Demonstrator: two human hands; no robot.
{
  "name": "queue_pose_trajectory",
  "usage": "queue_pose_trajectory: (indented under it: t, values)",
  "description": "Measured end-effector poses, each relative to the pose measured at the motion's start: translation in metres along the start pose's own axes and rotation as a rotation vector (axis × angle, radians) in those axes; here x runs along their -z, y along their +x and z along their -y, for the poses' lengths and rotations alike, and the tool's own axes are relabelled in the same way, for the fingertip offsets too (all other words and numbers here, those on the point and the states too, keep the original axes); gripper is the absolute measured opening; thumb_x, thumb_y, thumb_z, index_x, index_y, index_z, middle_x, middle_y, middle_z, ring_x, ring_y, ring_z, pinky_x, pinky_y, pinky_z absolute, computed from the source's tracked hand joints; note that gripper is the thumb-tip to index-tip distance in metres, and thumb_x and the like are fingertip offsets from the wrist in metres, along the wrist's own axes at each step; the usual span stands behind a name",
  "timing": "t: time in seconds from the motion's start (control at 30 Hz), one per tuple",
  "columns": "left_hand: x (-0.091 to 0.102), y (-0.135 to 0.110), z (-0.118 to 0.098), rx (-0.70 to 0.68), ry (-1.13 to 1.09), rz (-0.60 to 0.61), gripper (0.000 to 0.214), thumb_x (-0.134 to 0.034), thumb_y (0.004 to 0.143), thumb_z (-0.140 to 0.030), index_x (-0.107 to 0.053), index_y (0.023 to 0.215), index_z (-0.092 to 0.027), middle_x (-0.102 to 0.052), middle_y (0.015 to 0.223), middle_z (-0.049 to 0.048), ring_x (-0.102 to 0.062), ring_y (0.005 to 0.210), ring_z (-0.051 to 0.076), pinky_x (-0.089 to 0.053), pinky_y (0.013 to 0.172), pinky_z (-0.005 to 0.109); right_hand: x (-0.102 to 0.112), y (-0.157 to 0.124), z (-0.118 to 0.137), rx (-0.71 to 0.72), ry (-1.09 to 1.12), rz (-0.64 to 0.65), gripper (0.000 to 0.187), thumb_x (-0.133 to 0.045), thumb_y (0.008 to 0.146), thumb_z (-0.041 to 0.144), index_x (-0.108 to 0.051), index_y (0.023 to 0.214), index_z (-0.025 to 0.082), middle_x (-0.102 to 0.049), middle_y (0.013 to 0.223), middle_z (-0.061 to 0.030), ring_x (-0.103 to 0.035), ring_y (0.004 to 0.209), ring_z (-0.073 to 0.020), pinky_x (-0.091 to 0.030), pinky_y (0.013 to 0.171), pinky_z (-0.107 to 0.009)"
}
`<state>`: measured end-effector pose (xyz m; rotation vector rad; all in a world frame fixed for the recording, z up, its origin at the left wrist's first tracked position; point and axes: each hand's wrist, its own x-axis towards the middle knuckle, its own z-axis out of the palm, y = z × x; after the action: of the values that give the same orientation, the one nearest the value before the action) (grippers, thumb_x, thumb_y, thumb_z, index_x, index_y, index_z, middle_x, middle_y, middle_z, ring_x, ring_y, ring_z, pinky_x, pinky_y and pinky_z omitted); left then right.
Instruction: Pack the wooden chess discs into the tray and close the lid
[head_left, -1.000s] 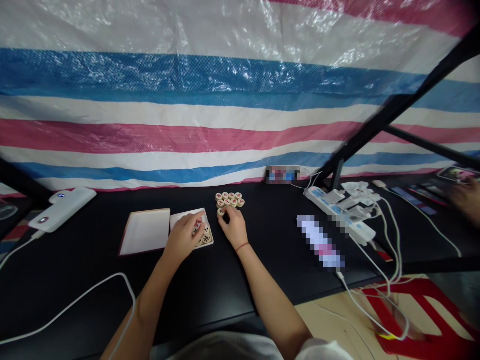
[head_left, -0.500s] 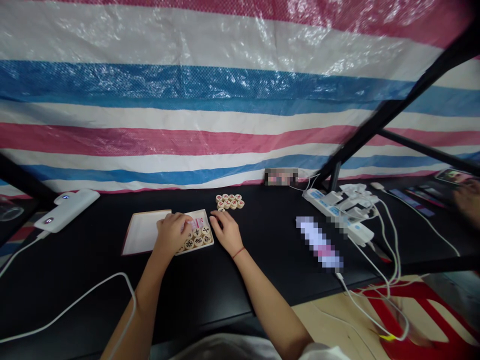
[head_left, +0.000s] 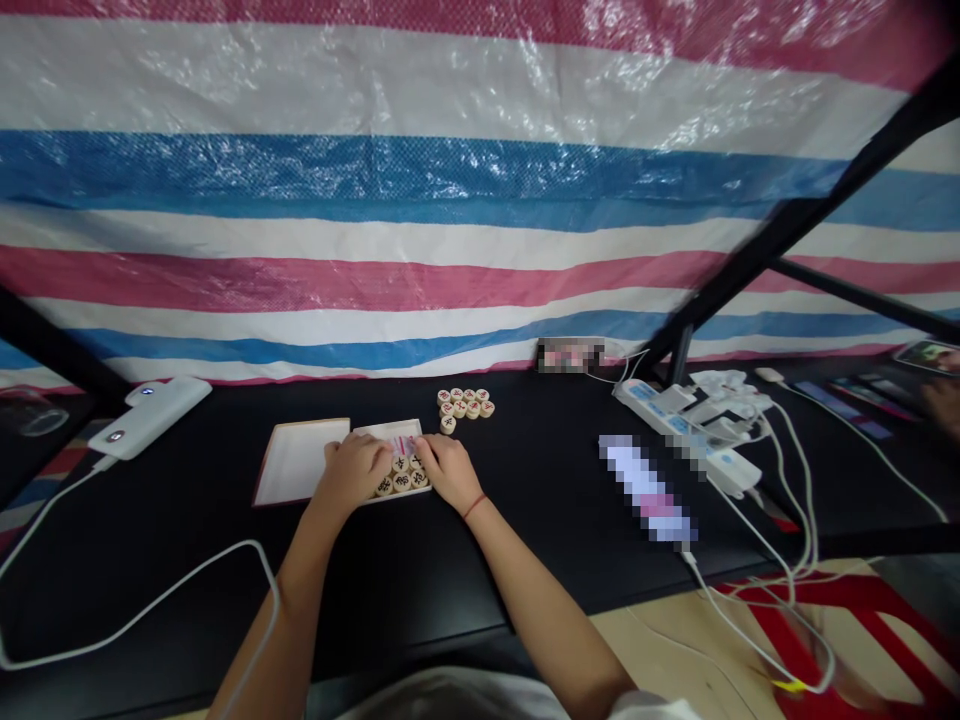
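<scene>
A small white box (head_left: 379,434) lies on the black table (head_left: 525,500), holding several round wooden chess pieces (head_left: 401,476). My left hand (head_left: 352,468) rests on the box's left part, fingers curled over the pieces. My right hand (head_left: 448,470) sits at the box's right edge, fingers bent onto the pieces; what either hand pinches is hidden. The box's flat lid (head_left: 296,462) lies just to the left. A loose cluster of chess pieces (head_left: 465,404) with red marks sits on the table beyond my right hand.
A white power bank (head_left: 157,413) with a cable lies at the left. A power strip (head_left: 694,425) with plugs and white cables is at the right. A striped tarpaulin (head_left: 450,200) hangs behind. Another person's hand (head_left: 945,405) shows at the far right edge.
My right hand left the loose cluster of pieces and came back to the box's right edge. My left hand slid slightly left over the box.
</scene>
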<state>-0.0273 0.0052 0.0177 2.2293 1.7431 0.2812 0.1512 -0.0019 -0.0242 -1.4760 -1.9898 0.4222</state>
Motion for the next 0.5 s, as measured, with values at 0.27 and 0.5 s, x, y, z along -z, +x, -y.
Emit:
queue_pose_trajectory:
  t: [0.27, 0.5]
  values:
    - [-0.005, -0.006, 0.01, -0.042, 0.005, -0.093, 0.024, -0.052, 0.082, -0.034, -0.072, 0.073, -0.024, -0.07, 0.097, 0.0071, -0.056, 0.097, 0.029, -0.037, 0.085, 0.046, -0.003, 0.0, 0.001, 0.011, -0.077, -0.06, 0.037, -0.037, 0.1, 0.033, -0.064, 0.08, 0.019, -0.067, 0.077, -0.0035, -0.063, 0.076, -0.0154, -0.037, 0.07, -0.024]
    - [0.001, -0.005, 0.014, -0.054, -0.077, -0.048, 0.02, -0.053, 0.081, -0.036, -0.069, 0.076, -0.025, -0.071, 0.08, 0.0042, -0.059, 0.093, 0.029, -0.039, 0.084, 0.046, -0.005, 0.0, 0.0, 0.013, -0.106, -0.066, 0.032, -0.041, 0.098, 0.032, -0.067, 0.086, 0.019, -0.069, 0.08, -0.0038, -0.063, 0.076, -0.0159, -0.038, 0.072, -0.026]
